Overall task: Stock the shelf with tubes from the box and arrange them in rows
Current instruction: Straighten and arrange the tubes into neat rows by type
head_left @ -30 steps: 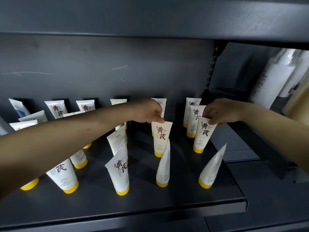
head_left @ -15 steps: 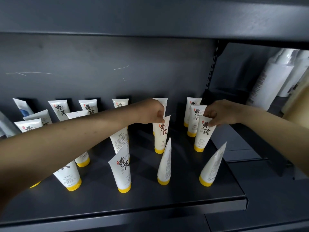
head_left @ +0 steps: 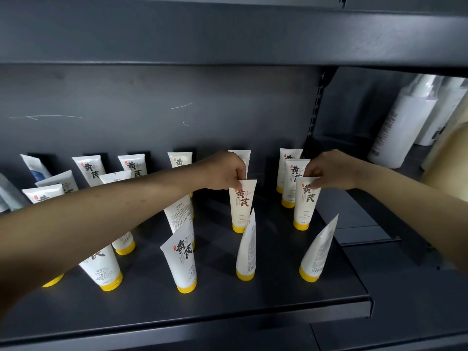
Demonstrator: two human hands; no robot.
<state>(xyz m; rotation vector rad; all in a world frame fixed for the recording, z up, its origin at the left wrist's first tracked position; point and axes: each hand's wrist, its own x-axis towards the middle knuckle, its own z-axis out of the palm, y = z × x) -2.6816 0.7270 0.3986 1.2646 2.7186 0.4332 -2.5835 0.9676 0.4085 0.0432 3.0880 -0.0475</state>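
Several white tubes with yellow caps stand cap-down on the dark shelf [head_left: 291,297]. My left hand [head_left: 225,171] pinches the top edge of a tube in the middle [head_left: 241,206], which stands upright facing me. My right hand [head_left: 326,171] pinches the top of a tube to its right [head_left: 305,203], in front of two more tubes [head_left: 291,178]. Three front tubes [head_left: 183,257], [head_left: 247,247], [head_left: 317,249] stand turned at angles. My left forearm hides parts of the tubes on the left. No box is in view.
An upper shelf [head_left: 228,34] overhangs close above. White bottles [head_left: 402,120] stand in the neighbouring bay at the right, beyond a slotted upright [head_left: 315,105]. The shelf's front edge [head_left: 202,323] runs below the front row.
The middle tube under my left hand has turned from edge-on to face me. The view has shifted slightly; my right hand stays on its tube.
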